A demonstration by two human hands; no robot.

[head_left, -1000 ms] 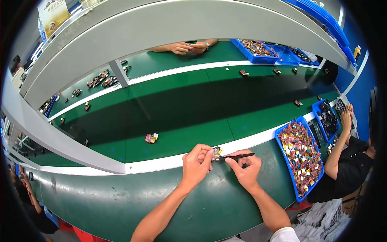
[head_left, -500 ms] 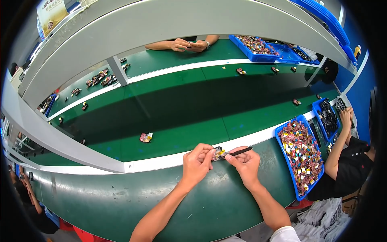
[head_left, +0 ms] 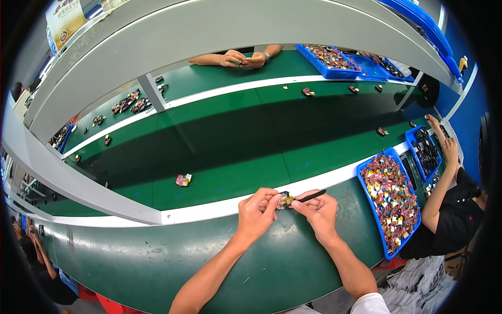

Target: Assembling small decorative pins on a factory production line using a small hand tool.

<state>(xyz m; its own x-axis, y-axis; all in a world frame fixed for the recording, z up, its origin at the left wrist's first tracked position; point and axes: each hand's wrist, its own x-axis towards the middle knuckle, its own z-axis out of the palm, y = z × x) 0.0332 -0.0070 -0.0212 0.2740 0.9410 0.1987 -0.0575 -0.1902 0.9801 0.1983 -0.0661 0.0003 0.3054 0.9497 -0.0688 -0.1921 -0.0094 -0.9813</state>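
In front of me, above the near edge of the conveyor, my left hand [head_left: 255,213] pinches a small electronic part [head_left: 285,200] with yellow and dark areas. Its fingers cover much of the part. Close by on the right, my right hand [head_left: 320,213] is closed around a slim black pen-shaped tool [head_left: 312,195]. The tool's lower end is at the part, mostly behind my fingers, so its tip cannot be made out. Both forearms reach over the green worktable [head_left: 151,256].
A blue tray [head_left: 388,255] heaped with small pink, yellow and white parts stands to my right, beside another blue tray [head_left: 409,137] of black pieces. Single parts ride the green belt [head_left: 235,172]. A grey beam [head_left: 235,26] crosses overhead. Co-workers sit opposite and at right.
Parts on the belt have shifted slightly left. The co-worker at right has stretched a hand toward the belt. My hands stay nearly in place, still gripping the part and the tool.
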